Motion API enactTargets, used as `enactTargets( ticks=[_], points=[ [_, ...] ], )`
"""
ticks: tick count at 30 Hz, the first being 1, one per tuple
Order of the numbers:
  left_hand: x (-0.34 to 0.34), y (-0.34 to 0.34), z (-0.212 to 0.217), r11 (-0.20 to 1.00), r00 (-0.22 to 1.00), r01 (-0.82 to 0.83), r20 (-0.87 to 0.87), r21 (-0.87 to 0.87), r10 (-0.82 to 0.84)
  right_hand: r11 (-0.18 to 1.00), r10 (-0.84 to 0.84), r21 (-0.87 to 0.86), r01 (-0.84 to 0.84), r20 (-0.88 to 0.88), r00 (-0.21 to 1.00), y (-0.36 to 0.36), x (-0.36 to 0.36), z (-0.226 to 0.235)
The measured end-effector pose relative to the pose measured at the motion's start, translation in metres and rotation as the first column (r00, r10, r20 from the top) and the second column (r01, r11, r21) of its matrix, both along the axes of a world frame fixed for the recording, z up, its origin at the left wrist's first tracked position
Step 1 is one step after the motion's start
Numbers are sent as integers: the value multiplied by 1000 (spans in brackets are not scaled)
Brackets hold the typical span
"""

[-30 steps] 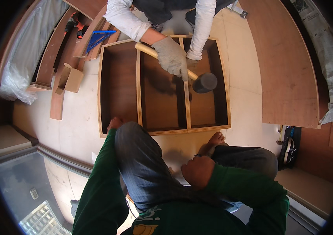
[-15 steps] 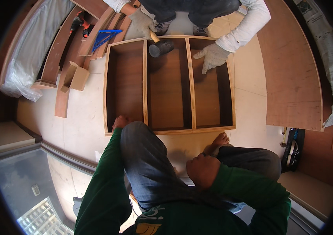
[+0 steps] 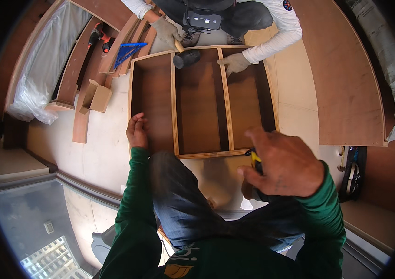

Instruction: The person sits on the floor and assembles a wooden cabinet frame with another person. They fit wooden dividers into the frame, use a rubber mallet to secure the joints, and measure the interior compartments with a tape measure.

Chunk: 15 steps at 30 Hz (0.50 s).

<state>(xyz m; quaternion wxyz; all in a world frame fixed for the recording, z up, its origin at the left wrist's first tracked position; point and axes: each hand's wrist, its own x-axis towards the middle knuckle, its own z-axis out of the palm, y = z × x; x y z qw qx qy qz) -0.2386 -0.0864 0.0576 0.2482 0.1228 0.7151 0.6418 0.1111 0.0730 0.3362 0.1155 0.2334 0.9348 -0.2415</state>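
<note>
I count one wooden frame (image 3: 200,100) with three compartments, one mallet (image 3: 186,56), two gloved hands (image 3: 233,62), one blue square (image 3: 128,50).

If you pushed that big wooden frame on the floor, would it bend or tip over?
Probably neither. The frame lies flat on the floor, so tipping looks unlikely. Its boards and two dividers look rigid, so it would likely slide as one stiff piece. It is wide and wooden, with a left hand at its corner, so probably heavy.

carpentry workshop | plywood sheets (image 3: 341,79) | wooden cabinet frame (image 3: 202,102) | mallet (image 3: 186,56)
</note>
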Motion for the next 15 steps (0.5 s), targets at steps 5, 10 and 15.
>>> enactTargets(
  ticks=[5, 10, 15],
  points=[
    [158, 67, 139, 503, 479, 809, 156, 305, -864, 964, -240, -126, 236, -18, 971, 22, 28, 17],
    [223, 83, 139, 297, 215, 847, 225, 441, -950, 964, -240, -118, 238, -6, 971, 14, 26, -22],
    [227, 78, 106, 311, 173, 841, 324, 443, -930, 967, -225, -121, 225, 18, 974, 6, 32, -42]
  ],
)
